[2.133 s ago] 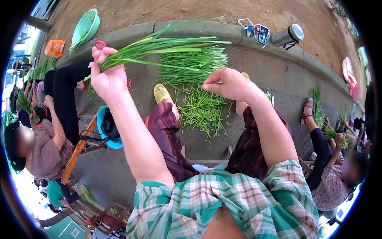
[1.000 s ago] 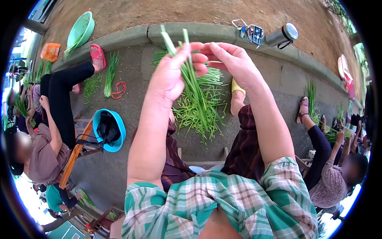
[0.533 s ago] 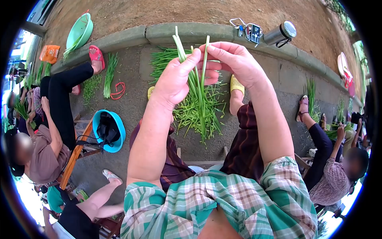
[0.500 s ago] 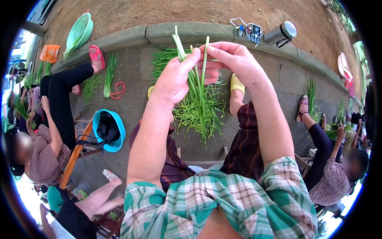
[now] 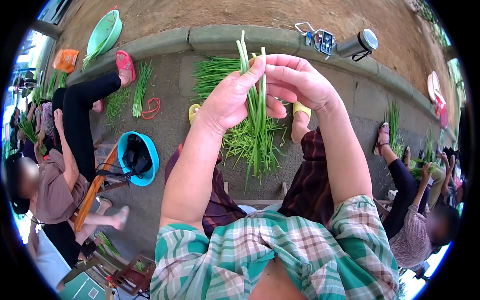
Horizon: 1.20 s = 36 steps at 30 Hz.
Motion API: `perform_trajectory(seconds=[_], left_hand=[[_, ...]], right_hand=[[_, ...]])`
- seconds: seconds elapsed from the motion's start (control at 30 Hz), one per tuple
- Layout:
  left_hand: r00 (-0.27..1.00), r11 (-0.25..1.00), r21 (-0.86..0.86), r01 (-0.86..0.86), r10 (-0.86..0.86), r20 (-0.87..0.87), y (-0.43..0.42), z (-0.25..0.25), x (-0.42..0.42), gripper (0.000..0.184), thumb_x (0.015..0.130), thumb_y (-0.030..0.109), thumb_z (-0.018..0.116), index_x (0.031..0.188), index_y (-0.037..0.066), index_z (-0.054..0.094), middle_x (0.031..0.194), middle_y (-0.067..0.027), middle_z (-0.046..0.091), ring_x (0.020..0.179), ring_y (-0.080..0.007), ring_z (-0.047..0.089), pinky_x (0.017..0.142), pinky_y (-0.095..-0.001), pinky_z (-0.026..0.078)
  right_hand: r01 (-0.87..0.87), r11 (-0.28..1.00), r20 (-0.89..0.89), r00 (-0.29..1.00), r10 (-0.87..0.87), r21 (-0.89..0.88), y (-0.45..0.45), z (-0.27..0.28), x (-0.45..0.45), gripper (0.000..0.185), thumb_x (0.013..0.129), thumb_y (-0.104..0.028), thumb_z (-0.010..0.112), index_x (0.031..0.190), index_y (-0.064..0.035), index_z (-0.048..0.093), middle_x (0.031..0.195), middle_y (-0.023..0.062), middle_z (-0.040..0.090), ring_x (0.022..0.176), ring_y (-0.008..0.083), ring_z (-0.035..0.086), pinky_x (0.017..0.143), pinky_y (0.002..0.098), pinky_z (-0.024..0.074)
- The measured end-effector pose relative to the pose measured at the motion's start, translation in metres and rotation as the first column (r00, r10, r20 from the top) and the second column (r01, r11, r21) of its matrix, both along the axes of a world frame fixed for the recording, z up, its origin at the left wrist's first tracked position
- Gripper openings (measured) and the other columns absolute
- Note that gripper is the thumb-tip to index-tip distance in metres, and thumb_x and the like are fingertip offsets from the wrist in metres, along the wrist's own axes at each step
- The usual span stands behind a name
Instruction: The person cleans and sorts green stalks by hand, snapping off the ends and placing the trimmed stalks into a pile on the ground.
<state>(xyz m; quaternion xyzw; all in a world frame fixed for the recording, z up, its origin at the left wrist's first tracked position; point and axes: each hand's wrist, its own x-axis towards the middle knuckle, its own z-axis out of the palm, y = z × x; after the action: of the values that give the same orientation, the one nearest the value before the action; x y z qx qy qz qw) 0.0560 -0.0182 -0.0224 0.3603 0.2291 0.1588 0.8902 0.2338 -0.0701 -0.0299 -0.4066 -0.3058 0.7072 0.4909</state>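
My left hand is closed around a small bundle of green stalks, its pale ends up and its leaves hanging down. Thumb and fingers of my right hand pinch near the pale end of a stalk on the right side of the same bundle, close against my left fingertips. Behind and below the bundle, short cut green pieces lie scattered on the ground between my feet. Farther up, partly behind my left hand, is a pile of long green stalks.
A blue basin with a black bag stands at left, by a seated person. A green basin, a phone and a metal flask are along the kerb. Another person sits at right.
From over the upper left, my left hand has come to the middle with the stalks, now pale ends up. My right hand has joined it at the bundle. A passer-by has moved left.
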Motion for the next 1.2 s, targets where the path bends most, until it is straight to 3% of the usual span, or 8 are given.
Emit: perform_trajectory(seconds=[0.17,0.37,0.57,0.67,0.77,0.9,1.03,1.2], left_hand=[[0.994,0.997,-0.046,0.065,-0.061,0.096,0.000,-0.015,-0.001,0.065,0.095,0.058,0.045,0.112,-0.003,0.061,0.086,-0.0165,0.069,0.061,-0.0177,0.065,0.060,-0.0280,0.057],[0.997,0.997,0.031,0.064,-0.063,-0.047,-0.011,-0.009,0.003,0.047,0.099,0.041,0.050,0.108,-0.004,0.061,0.074,-0.0062,0.060,0.057,-0.0106,0.055,0.068,-0.0372,0.060],[0.987,0.992,-0.036,0.121,-0.124,-0.102,-0.017,-0.013,0.006,0.033,0.096,0.028,0.059,0.106,-0.003,0.062,0.074,-0.0028,0.057,0.058,-0.0093,0.053,0.065,-0.0348,0.059],[0.977,0.988,-0.036,0.149,-0.153,-0.147,-0.018,-0.017,0.009,0.029,0.095,0.025,0.060,0.104,-0.003,0.062,0.074,-0.0030,0.057,0.059,-0.0099,0.054,0.065,-0.0351,0.059],[0.974,0.991,-0.044,0.129,-0.135,-0.183,-0.017,-0.020,0.008,0.027,0.095,0.022,0.060,0.103,-0.004,0.061,0.074,-0.0040,0.058,0.062,-0.0118,0.057,0.067,-0.0368,0.060],[0.981,0.994,-0.023,0.103,-0.105,-0.163,-0.013,-0.026,0.007,0.029,0.096,0.025,0.058,0.105,-0.003,0.060,0.074,-0.0038,0.058,0.062,-0.0116,0.056,0.071,-0.0385,0.060],[0.974,0.978,-0.044,-0.204,0.198,-0.113,0.012,-0.029,-0.003,0.031,0.099,0.029,0.054,0.107,0.000,0.061,0.074,-0.0005,0.057,0.061,-0.0093,0.052,0.081,-0.0387,0.057],[0.833,0.810,-0.202,-0.550,0.551,-0.057,0.044,-0.032,-0.027,0.027,0.096,0.025,0.059,0.104,0.000,0.058,0.075,-0.0016,0.057,0.061,-0.0112,0.055,0.088,-0.0395,0.054]], right_hand=[[-0.007,1.000,-0.058,0.998,0.009,0.024,0.000,0.004,-0.002,0.022,0.094,-0.016,0.061,0.109,-0.0007,0.061,0.097,0.0059,0.066,0.081,0.0111,0.065,0.073,0.0246,0.0552],[0.074,0.992,0.233,0.968,-0.095,0.099,0.003,0.008,0.000,0.027,0.095,-0.018,0.058,0.114,0.0014,0.060,0.102,0.0080,0.066,0.084,0.0121,0.065,0.077,0.0286,0.0558],[0.259,0.957,0.040,0.963,-0.266,0.131,0.007,0.000,-0.017,0.038,0.101,-0.025,0.048,0.129,0.0000,0.055,0.123,0.0172,0.061,0.119,0.0223,0.056,0.094,0.0351,0.0505],[0.111,0.929,0.393,0.884,-0.255,0.354,0.011,-0.006,-0.014,0.043,0.102,-0.034,0.042,0.127,-0.0030,0.059,0.123,0.0104,0.063,0.115,0.0187,0.058,0.096,0.0336,0.0469],[-0.036,0.976,0.641,0.759,-0.113,0.216,0.002,0.006,-0.020,0.044,0.101,-0.040,0.044,0.125,-0.0080,0.062,0.120,0.0066,0.065,0.111,0.0150,0.058,0.093,0.0312,0.0466],[0.092,0.976,0.549,0.814,-0.188,0.198,0.005,-0.003,-0.019,0.054,0.098,-0.052,0.042,0.132,-0.0128,0.057,0.129,0.0060,0.059,0.118,0.0185,0.055,0.103,0.0370,0.0420],[0.150,0.979,0.464,0.863,-0.199,0.141,0.009,-0.015,-0.009,0.064,0.097,-0.055,0.043,0.136,-0.0056,0.050,0.131,0.0111,0.057,0.122,0.0211,0.053,0.104,0.0377,0.0408],[-0.155,0.985,0.458,0.872,0.171,-0.071,0.000,-0.015,-0.027,0.064,0.097,-0.054,0.046,0.130,-0.0004,0.053,0.117,0.0117,0.063,0.111,0.0159,0.058,0.100,0.0317,0.0426]])
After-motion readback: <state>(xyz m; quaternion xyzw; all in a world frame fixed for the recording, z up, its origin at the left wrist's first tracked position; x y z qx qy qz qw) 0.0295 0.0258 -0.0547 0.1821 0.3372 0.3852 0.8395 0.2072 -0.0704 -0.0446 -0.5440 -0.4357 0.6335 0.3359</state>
